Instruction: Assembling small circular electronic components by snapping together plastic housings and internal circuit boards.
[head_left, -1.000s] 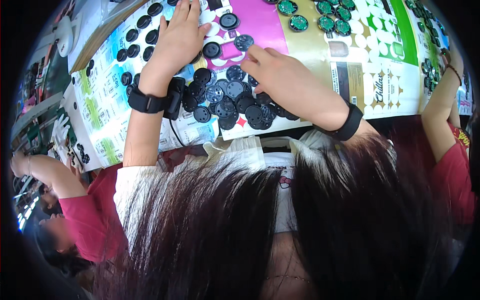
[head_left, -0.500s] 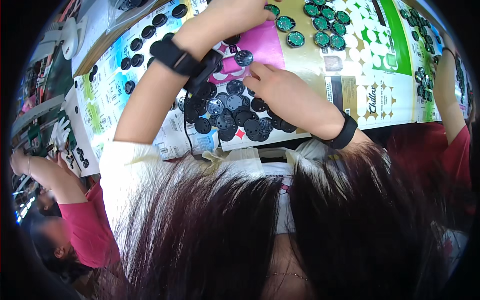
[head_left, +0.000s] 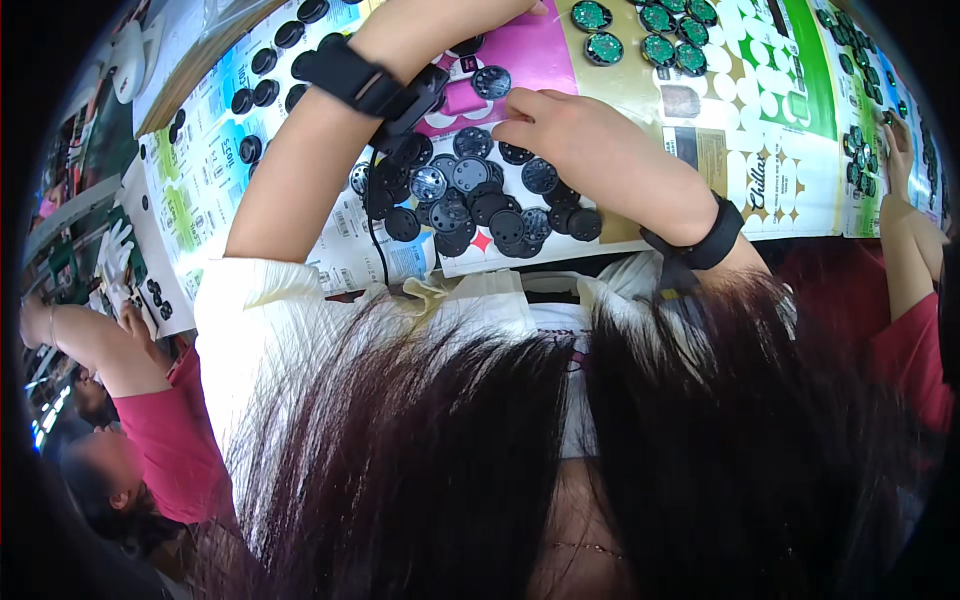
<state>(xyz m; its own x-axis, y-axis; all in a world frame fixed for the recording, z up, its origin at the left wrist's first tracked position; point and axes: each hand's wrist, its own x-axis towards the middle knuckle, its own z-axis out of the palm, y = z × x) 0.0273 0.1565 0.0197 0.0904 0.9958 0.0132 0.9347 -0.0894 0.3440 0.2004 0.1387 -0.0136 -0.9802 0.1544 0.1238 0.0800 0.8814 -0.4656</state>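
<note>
My left hand [head_left: 500, 8] reaches to the top edge, which cuts off most of it; what its fingers hold or touch is hidden. My right hand [head_left: 565, 125] is over the near part of the work surface, fingers loosely bent, thumb and index finger apart with nothing visible between them. Just left of its fingertips, a single round black disc [head_left: 491, 82] lies on the pink area. Below and left of that hand lies a loose pile of black discs [head_left: 470, 175] with small holes. Beyond it sit several round black cases with green circuit boards [head_left: 604, 48].
Black round caps [head_left: 265, 93] stand on the printed sheets at the left. A black cable [head_left: 372, 215] hangs from my left wrist strap. A wooden edge [head_left: 205, 75] borders the far left. Co-workers' arms [head_left: 105, 350] [head_left: 905, 240] are at both sides.
The view has shifted, so the far items sit higher. My left hand has slid further out past the top edge, and the green-board case by its fingers is no longer visible.
</note>
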